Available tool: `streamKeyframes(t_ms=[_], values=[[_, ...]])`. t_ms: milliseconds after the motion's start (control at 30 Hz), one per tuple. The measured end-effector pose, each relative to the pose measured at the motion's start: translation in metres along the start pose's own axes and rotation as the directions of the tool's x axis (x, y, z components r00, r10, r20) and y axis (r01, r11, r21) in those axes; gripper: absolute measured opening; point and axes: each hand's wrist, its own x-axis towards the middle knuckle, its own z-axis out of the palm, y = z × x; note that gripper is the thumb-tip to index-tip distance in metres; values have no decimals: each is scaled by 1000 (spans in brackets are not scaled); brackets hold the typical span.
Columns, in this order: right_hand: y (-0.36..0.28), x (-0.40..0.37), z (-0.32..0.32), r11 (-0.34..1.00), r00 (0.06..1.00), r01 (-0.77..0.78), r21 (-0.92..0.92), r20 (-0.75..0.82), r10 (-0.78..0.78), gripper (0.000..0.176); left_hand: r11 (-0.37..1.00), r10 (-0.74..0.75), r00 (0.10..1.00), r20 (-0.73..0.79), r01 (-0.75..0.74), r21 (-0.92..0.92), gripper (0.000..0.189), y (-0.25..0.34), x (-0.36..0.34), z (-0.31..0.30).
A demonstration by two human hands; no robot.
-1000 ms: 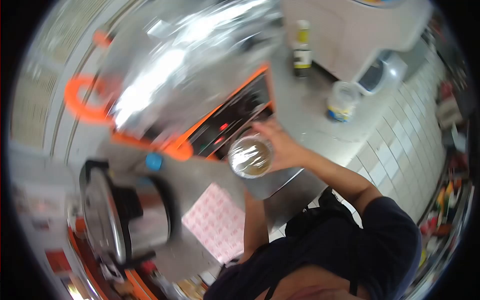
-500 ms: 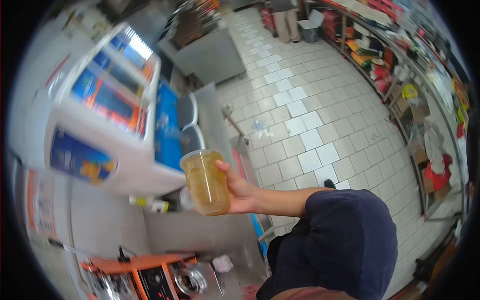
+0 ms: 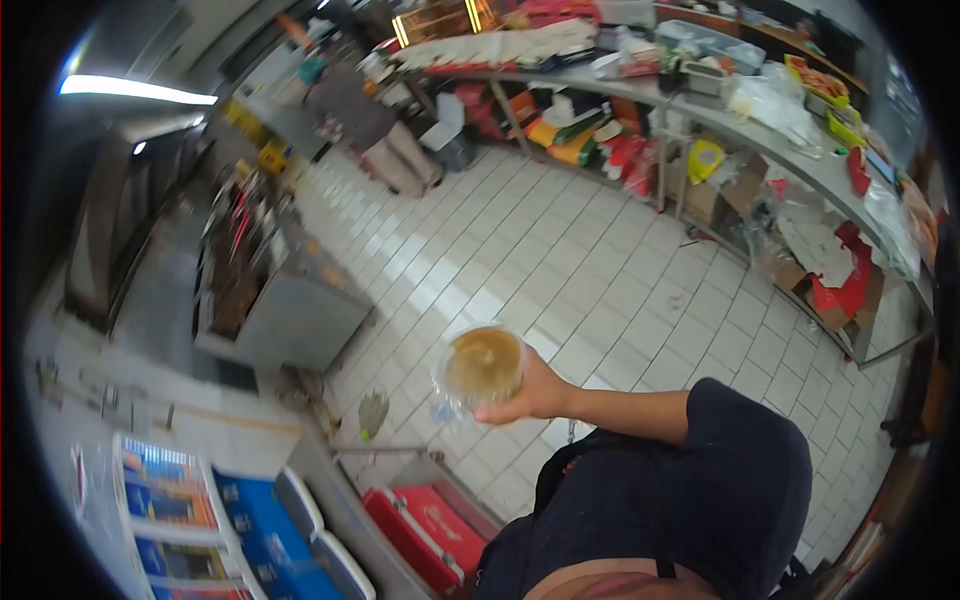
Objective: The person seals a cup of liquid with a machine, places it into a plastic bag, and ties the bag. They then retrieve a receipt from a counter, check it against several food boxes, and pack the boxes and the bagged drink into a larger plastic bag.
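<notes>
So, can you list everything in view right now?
Clear plastic cup: one, amber contents, centre
Tiled floor: one, whitish, middle
Long metal shelving: one run, grey, upper right
Crumpled plastic bag: one, yellow, lower shelf
Shelf clutter: too jumbled to count, mixed colours
Boxy metal unit: one, grey, left
Rectangular box: one, red, bottom centre
Tube light: one, white, upper left
Other person: one, grey top, beige trousers, upper left
Right hand: one, bare, around the cup
Dark-sleeved torso: one, navy, bottom

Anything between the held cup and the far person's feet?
Only bare tiled floor shows between the cup and the feet, in the head view.
</notes>
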Motion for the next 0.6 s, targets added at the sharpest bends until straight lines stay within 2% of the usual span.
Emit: streamKeyframes(t_ms=[33,67,100,133,167,200,233,267,300,333,367,400,433,467,500,533,567,600], values=[[-22,14,-28,867,965,239,-438,10,-262,55,998,-18,1000,11,17,68,48,16,16,25],[-43,27,-56,500,875,379,-779,125,-468,51,989,-34,999,22,30,147,49,33,33,54],[-60,41,-86,466,858,380,-799,117,-500,51,977,-51,998,33,43,210,50,50,50,86],[-73,55,-116,961,959,226,-157,-135,-248,52,961,-64,997,49,48,272,51,67,70,123],[-89,67,-143,788,990,-21,615,-97,102,53,942,-72,995,68,45,331,53,85,92,162],[-108,77,-166,611,996,-61,789,5,92,56,924,-73,993,91,33,380,54,105,119,204],[-122,90,-191,622,998,-22,782,-15,54,56,907,-58,989,133,-4,421,55,127,146,251],[-133,104,-216,920,947,227,319,-292,-133,55,894,-32,982,186,-55,445,56,150,172,305],[-147,117,-238,908,802,323,-268,-432,-413,55,879,-3,968,251,-117,461,58,174,196,366],[-176,121,-247,407,634,177,-896,-212,-743,52,876,104,932,347,-251,412,62,190,215,429],[-193,130,-267,414,616,166,-895,-234,-752,52,842,132,904,406,-318,435,57,206,215,507],[-213,139,-289,322,632,49,-945,-220,-743,53,806,159,872,463,-386,450,52,228,166,599],[-233,147,-313,217,655,-72,-973,-210,-726,54,858,141,793,592,-397,328,41,234,220,692],[-251,154,-340,209,647,-99,-973,-223,-730,54,837,330,732,597,-519,174,36,224,193,778],[-262,161,-373,867,647,154,-475,-614,-451,57,703,225,576,786,-654,278,31,230,176,866],[-273,169,-407,869,755,327,370,-656,-5,60,563,150,587,795,-712,419,29,228,108,942],[-283,177,-446,869,740,341,359,-673,-12,60,439,113,451,885,-822,363,32,226,33,1006],[-290,183,-488,916,682,348,201,-724,-101,62,537,112,308,945,-819,204,29,214,-46,1055]])
